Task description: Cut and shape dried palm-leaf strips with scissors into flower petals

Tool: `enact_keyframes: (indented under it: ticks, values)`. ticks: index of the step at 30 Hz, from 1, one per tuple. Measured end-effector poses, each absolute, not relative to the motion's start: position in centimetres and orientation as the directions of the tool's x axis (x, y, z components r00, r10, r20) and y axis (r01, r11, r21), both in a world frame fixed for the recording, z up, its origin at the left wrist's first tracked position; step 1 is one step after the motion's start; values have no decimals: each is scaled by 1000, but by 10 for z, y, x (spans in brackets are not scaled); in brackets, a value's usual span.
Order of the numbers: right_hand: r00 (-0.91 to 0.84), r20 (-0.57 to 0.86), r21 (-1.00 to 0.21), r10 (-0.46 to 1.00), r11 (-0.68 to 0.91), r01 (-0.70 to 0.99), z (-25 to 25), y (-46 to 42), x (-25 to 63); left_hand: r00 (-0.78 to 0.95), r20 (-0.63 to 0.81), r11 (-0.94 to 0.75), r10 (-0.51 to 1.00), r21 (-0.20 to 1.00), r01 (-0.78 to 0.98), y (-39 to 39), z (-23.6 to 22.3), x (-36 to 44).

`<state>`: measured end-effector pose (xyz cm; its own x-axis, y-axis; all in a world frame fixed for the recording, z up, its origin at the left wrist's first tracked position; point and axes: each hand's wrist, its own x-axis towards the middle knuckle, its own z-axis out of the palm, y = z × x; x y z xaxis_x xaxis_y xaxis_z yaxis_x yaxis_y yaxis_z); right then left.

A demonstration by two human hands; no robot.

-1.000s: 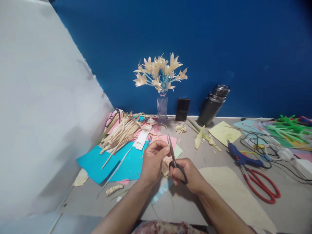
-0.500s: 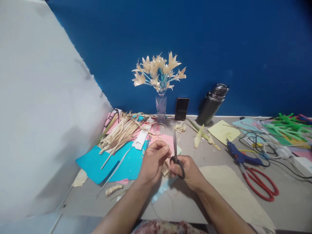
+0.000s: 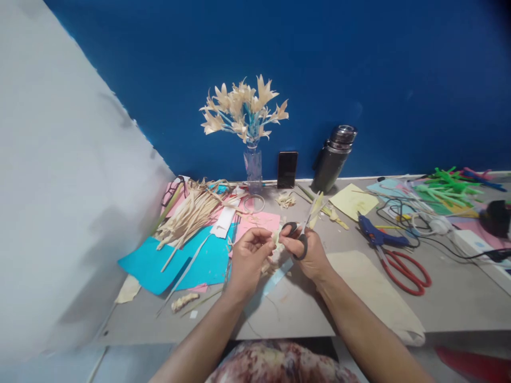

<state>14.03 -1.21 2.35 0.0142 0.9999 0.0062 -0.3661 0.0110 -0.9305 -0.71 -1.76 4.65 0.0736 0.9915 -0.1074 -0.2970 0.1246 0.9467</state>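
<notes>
Above the table, my left hand point(image 3: 251, 258) pinches a small pale piece point(image 3: 276, 237), which looks like a bit of dried husk. Its exact shape is partly hidden by the fingers. The small scissors point(image 3: 305, 229) with black handles are held in my right hand point(image 3: 312, 254), blades pointing up and to the right, away from the piece. The right fingertips are close to the pale piece; whether they touch it I cannot tell. Beneath the hands lie pale scraps point(image 3: 271, 266) and a light blue strip point(image 3: 278, 277).
A bottle point(image 3: 253, 170) of pale flowers point(image 3: 243, 106) stands at the back, near a phone point(image 3: 287, 170) and a flask point(image 3: 334, 159). Left lie dried strips point(image 3: 187, 213) and blue sheets point(image 3: 154, 266). Right are a glue gun point(image 3: 379, 233), red-handled scissors point(image 3: 407, 272) and cables.
The scissors have swung from beside the left fingertips to pointing up and right. My right fingertips have come nearer the pale piece. The whole view has shifted to the right.
</notes>
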Motion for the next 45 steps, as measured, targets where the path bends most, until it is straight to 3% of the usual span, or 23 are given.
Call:
enact_keyframes:
  ticks: [10, 16, 23, 27, 33, 41, 45]
  values:
    - [86, 100, -978, 991, 114, -175, 35, -15, 142, 14, -2, 5, 1000, 976, -217, -23, 37, -3]
    - [43, 94, -977, 995, 101, -186, 33, -16, 143, 64, -41, 59, 997, 948, -313, -22, 31, -3]
    - [57, 119, -985, 991, 125, -117, 35, -19, 141, 163, -82, 119, 983, 966, -231, -23, 33, -3]
    - [52, 60, -978, 997, 69, -196, 35, -19, 140, 261, -102, 175, 960, 946, -273, -24, 32, -4]
    - [-23, -15, -857, 1000, -25, -515, 33, -13, 145, 313, -109, 198, 943, 942, -270, -23, 37, -5]
    - [-64, 28, -981, 998, 15, -196, 32, -15, 151, 254, -92, 116, 963, 990, -84, -21, 41, -11]
    - [-164, -41, -949, 986, -90, -303, 30, -17, 149, 328, -73, 109, 942, 990, -92, -20, 44, -13]
